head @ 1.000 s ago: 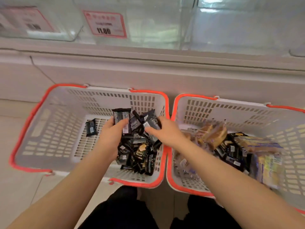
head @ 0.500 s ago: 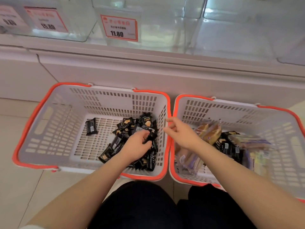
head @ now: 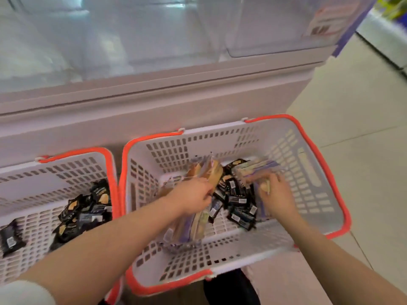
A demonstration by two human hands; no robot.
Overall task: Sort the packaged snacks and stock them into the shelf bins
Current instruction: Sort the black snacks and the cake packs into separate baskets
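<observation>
Two baskets on the floor, left basket [head: 66, 166] and right basket [head: 308, 150]. Both my hands are in the right one: left hand [head: 193, 198] pinching a bread pack [head: 211, 175], right hand [head: 275, 194] curled on a purple pack [head: 257, 170]. Black packs [head: 237, 201] piled between, too blurred to count; more black packs in the left basket.

Nothing can be read. The red-bordered tag [head: 322, 23] on the clear bin [head: 275, 29] is blurred. White labels on the black packets [head: 239, 200] are too small.
</observation>
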